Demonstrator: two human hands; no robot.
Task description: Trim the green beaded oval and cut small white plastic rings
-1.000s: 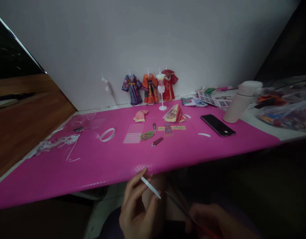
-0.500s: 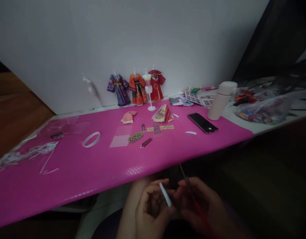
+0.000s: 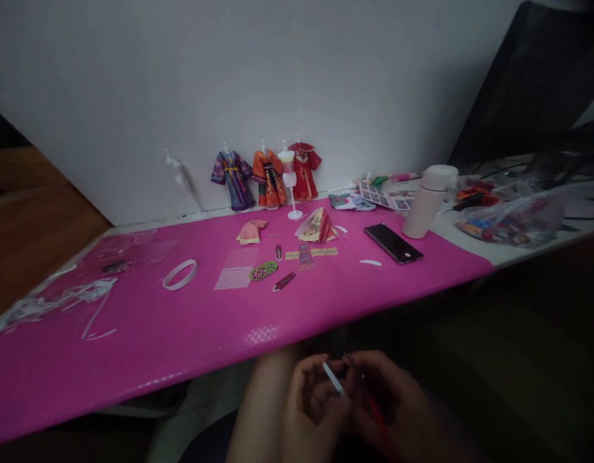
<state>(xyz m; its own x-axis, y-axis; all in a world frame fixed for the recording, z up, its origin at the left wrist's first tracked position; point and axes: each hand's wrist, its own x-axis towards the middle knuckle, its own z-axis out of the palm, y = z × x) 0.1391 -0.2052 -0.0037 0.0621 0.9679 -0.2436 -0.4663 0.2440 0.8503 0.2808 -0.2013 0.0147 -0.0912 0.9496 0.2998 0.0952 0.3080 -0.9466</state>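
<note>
Low in front of me, beyond the table edge, my left hand pinches a short white strip between thumb and fingers. Close against it, my right hand is closed around red-handled scissors. Their dark metal end points up and left, beside the fingertips of both hands. Dim light hides most of the right fingers and the scissors' lower part. Both hands are over my lap, apart from the pink table cover.
On the cover lie a white ribbon loop, a green patterned patch, a folded doll skirt and a phone. Several small dressed mannequins, including a purple robe, stand by the wall. A bottle and plastic bag are right.
Both hands have come closer together, with my left hand shifted right. The scissors' tip has dropped from near the table edge to beside the fingers. The view has tilted slightly.
</note>
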